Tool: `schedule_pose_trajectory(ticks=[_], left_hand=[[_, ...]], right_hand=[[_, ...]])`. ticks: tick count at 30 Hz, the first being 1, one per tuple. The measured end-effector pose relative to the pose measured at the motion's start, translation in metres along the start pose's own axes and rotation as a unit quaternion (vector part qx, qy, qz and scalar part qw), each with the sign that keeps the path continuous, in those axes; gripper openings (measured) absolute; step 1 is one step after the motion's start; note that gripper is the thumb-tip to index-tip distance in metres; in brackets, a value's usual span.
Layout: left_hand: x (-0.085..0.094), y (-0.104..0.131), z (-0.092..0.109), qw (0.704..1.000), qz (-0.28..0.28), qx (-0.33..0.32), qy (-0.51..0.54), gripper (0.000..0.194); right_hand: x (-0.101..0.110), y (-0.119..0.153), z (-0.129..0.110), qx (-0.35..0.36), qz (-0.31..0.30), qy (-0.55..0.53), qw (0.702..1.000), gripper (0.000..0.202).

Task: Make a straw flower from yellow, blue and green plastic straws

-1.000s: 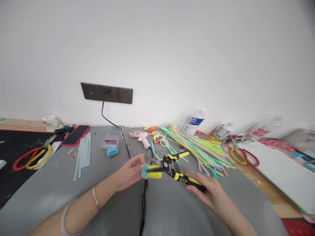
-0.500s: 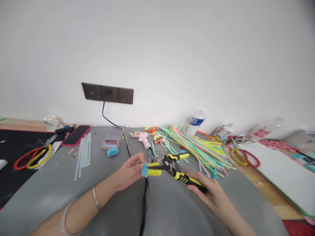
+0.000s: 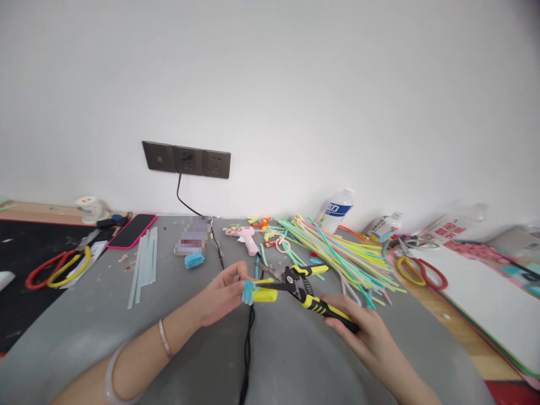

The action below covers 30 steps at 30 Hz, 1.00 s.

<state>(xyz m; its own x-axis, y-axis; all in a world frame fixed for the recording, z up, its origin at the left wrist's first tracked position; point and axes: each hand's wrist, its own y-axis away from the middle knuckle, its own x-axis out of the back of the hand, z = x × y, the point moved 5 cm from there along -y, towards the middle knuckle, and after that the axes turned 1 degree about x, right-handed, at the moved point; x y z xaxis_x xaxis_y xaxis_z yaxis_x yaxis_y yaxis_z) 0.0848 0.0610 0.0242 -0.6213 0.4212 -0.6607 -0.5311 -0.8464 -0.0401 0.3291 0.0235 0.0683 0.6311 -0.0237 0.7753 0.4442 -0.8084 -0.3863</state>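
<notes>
Between the fingers of my left hand [image 3: 219, 297] is a small bundle of fuzzy pipe cleaners [image 3: 265, 295], yellow with a blue band wound around its left end. My right hand [image 3: 365, 326] grips the lower handle of black-and-yellow wire strippers [image 3: 310, 304]. Their jaws are spread apart, and the lower jaw lies over the bundle with its tip at the blue band. I cannot tell whether that jaw touches it. A similar blue fuzzy bundle [image 3: 194, 259] lies on the grey table [image 3: 304, 360], beyond my left hand.
Loose pipe cleaners [image 3: 337, 247] spread at the back right. A pink glue gun [image 3: 248, 242] lies behind my hands, and a black cord [image 3: 247, 349] runs below them. Glue sticks [image 3: 144, 261], a phone [image 3: 133, 230] and scissors [image 3: 70, 270] are left; more scissors [image 3: 422, 271] lie right.
The wire strippers and my right hand have shifted slightly to the right. My left hand keeps the bundle in nearly the same place.
</notes>
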Motion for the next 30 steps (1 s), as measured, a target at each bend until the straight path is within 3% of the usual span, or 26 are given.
schedule_pose_trajectory(ticks=[7,16,30], left_hand=[[-0.002,-0.001,0.001,1.0,-0.01,-0.004,0.01,0.032],[0.001,-0.001,-0.002,1.0,0.005,-0.004,0.007,0.03],[-0.001,-0.002,0.001,0.999,0.016,-0.035,-0.029,0.037]], right_hand=[[-0.003,0.005,0.006,-0.022,-0.016,0.012,1.0,0.025],[0.003,0.0,-0.003,0.024,-0.013,0.024,0.999,0.019],[0.008,0.005,-0.015,0.079,0.052,0.106,0.99,0.021]])
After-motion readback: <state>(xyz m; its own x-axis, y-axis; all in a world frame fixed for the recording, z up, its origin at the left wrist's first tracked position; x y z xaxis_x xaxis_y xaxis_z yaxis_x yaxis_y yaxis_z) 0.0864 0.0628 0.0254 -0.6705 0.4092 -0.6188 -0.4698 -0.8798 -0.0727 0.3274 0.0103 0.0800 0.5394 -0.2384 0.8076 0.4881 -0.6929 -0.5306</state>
